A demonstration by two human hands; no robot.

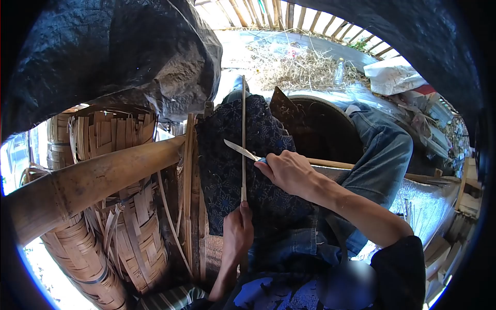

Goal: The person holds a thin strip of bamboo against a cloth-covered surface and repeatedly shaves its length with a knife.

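Pinching a pale narrow strip [244, 129] by its near end in left hand [238, 230], with thumb along it and fingers folded in. Running straight out from left fingertips, above dark patterned cloth [219, 170] on lap. Gripping knife [235, 146] in right hand [289, 170], with fingers curled closed round handle. Crossing strip with blade ahead of left fingers, just to left of right fingers; cannot tell about contact between the two. Well left of both sets of fingers: thick bamboo pole [111, 173], above woven baskets [142, 232]. Beyond fingers: dry straw [279, 67], near clear bottle [339, 72].
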